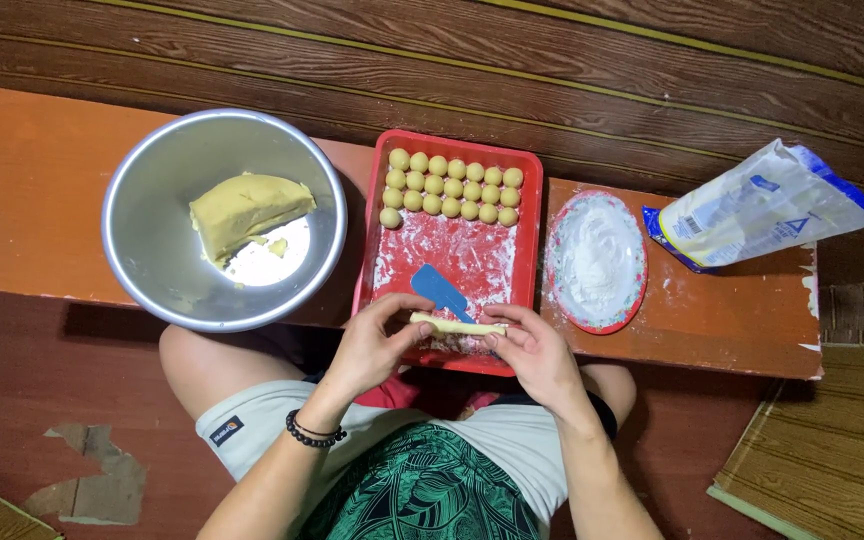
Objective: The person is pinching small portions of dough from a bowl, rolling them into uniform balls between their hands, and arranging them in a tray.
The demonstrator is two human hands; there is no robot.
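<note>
Your left hand (372, 345) and right hand (537, 355) cover both ends of the dough roll (457, 325) and the near edge of the red tray (527, 240). The blue scraper (440, 292) hides its lower end behind the roll. The bench (32, 200) hides your knees; its left end runs off-frame.

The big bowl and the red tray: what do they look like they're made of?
The bowl looks like metal, probably steel or aluminium: silvery grey with a dull, brushed sheen. The red tray looks like plastic: uniform glossy colour and rounded, moulded rim, though enamelled metal can't be excluded. White flour dusts its floor.
</note>
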